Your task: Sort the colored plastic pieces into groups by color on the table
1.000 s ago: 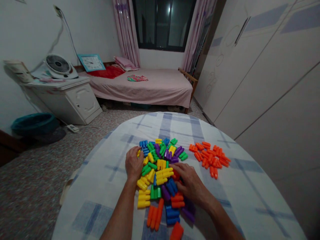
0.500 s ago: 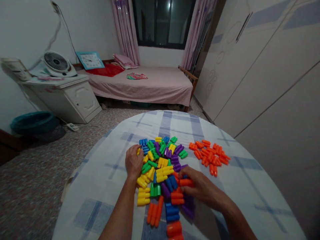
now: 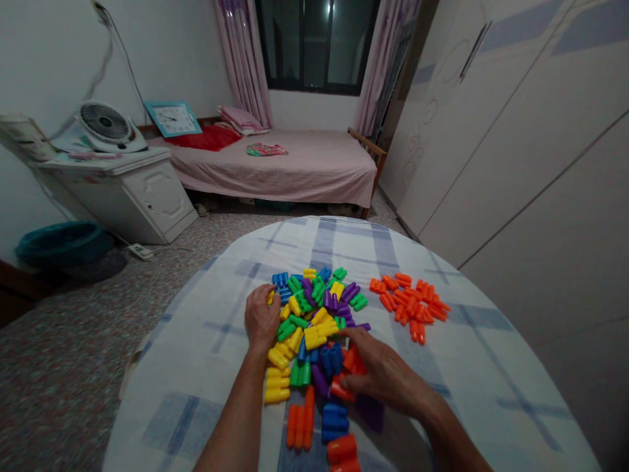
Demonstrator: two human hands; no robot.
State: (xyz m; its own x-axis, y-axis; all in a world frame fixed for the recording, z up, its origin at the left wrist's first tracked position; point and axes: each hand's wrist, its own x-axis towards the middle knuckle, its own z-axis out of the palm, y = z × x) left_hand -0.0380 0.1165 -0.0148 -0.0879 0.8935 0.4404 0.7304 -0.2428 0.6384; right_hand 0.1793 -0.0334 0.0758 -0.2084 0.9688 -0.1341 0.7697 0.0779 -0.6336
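Observation:
A mixed pile of coloured plastic blocks [image 3: 314,328] in yellow, green, blue, purple and orange lies on the round table [image 3: 206,387]. My left hand [image 3: 261,319] rests curled on the pile's left edge, fingers bent over yellow and blue blocks. My right hand [image 3: 381,373] lies on the pile's right side with fingers closed around orange blocks [image 3: 350,370]. A separate heap of orange blocks [image 3: 409,302] sits further right on the cloth. More orange blocks [image 3: 301,425] and blue ones [image 3: 335,421] lie near me.
The table wears a white cloth with blue checks. Beyond it stand a pink bed [image 3: 295,170], a white cabinet [image 3: 132,190] with a fan [image 3: 105,124], a teal basin [image 3: 61,242] on the floor, and white wardrobes [image 3: 515,131] along the right.
My right hand lifted an orange block at the pile's right edge, then moved back down and left onto the orange blocks. My left hand stayed put.

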